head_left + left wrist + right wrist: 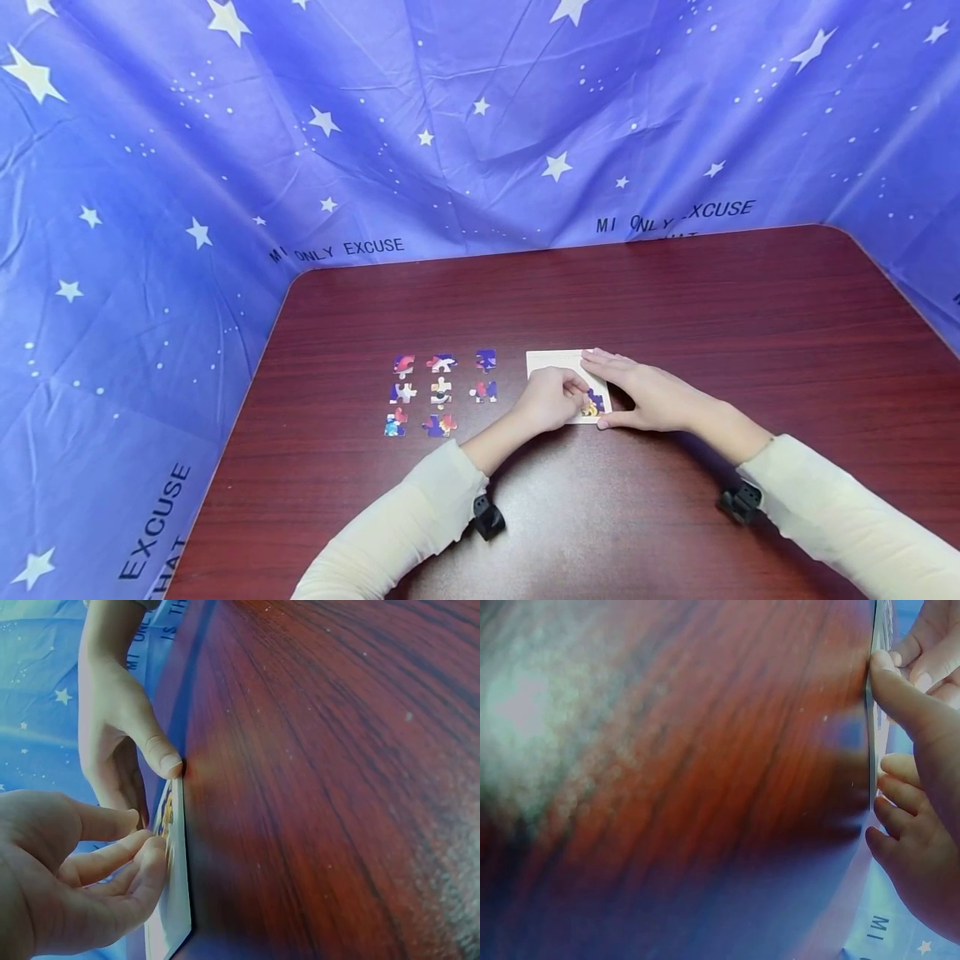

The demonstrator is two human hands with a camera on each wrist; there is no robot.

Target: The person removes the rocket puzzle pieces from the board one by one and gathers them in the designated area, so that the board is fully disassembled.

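Note:
A white puzzle tray (553, 360) lies flat on the table, with a purple and yellow jigsaw piece (592, 406) at its near right corner. My left hand (552, 398) reaches over the tray with curled fingers, thumb and fingertips together at that piece and partly covering it. In the left wrist view these fingertips (155, 844) sit close against the tray's face. Around the tray's right end, my right hand (660, 396) grips it, thumb at the near edge and fingers along the far edge. The right thumb (900, 694) shows at the rim in the right wrist view.
Several loose jigsaw pieces (441, 392) lie in spaced rows left of the tray. The dark red wooden table (360, 517) extends around them. A blue star-printed cloth (450, 167) hangs behind and beside the table. Each sleeved wrist carries a black camera (488, 517).

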